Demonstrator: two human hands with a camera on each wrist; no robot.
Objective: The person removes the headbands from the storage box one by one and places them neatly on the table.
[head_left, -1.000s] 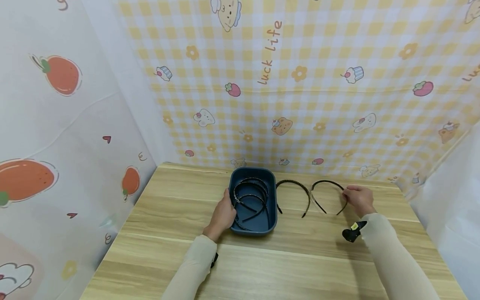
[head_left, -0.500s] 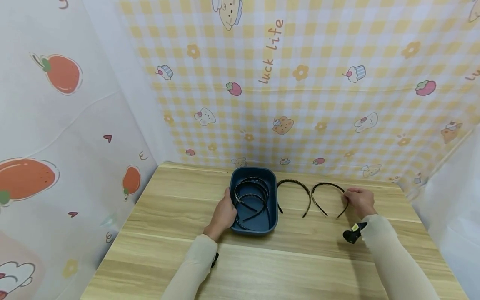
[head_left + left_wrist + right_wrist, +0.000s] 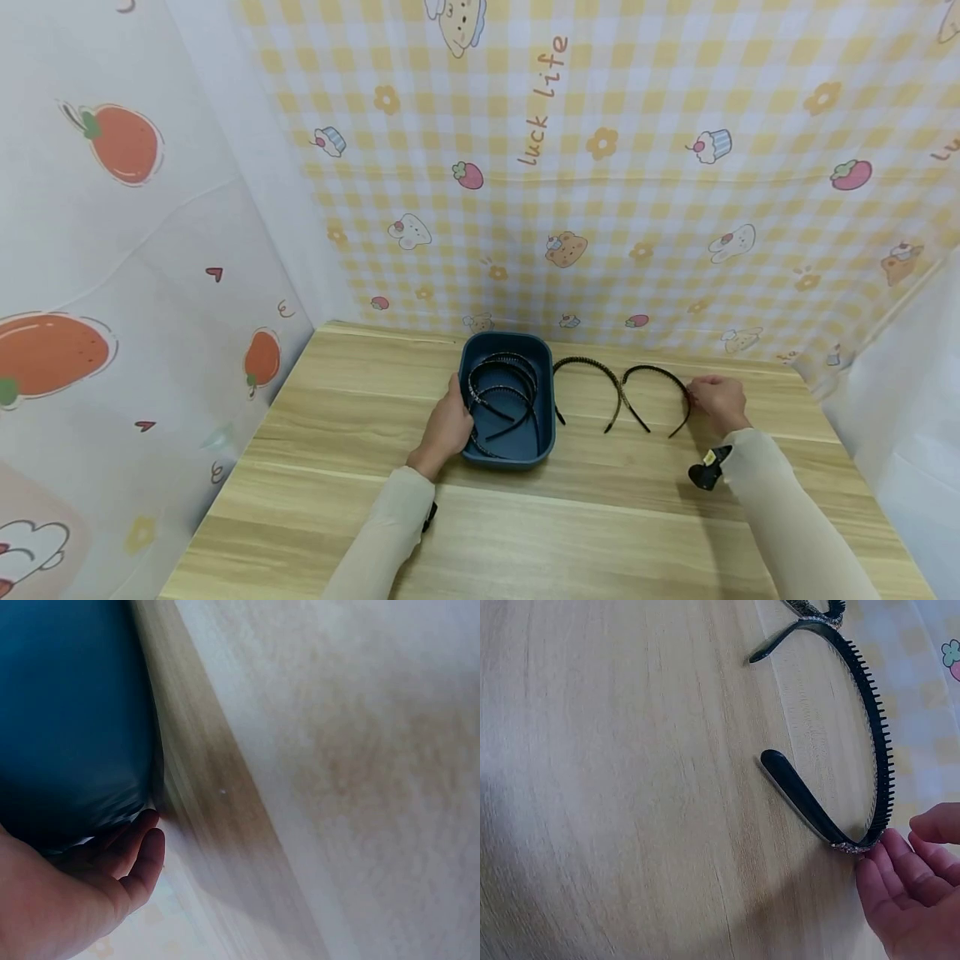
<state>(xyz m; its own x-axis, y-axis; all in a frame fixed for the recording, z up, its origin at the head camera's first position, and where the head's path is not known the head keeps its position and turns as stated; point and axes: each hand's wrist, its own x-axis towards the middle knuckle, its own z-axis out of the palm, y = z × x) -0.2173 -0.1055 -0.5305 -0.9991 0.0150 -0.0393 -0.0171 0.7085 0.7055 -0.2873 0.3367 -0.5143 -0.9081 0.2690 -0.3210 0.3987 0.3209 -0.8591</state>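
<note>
The right hand [image 3: 720,402] has its fingertips against the outer right side of a black headband [image 3: 877,724], with the thumb held apart from the fingers, so the hand is loosely spread and touches the band without pinching it. The headband lies on the wooden table [image 3: 337,425], just left of those fingertips, its arch bulging away from the person towards the checked backdrop [image 3: 517,275] and both open ends pointing back towards the person. Its long axis, from crown to ends, runs roughly straight away from the person. At its far side from the fingertips it meets a second headband [image 3: 592,362], which points the same way. Further left of the right hand stands the blue box [image 3: 550,417] with several headbands [image 3: 497,365] inside. The left hand [image 3: 446,425] rests along the box's outer left wall, its visible fingers loosely bent. Half a second ago the right fingertips overlapped the edge of the black headband; now they lie at its outer side, and the band's ends have shifted slightly left, nearer the box. The left hand has kept its place on the box.
</note>
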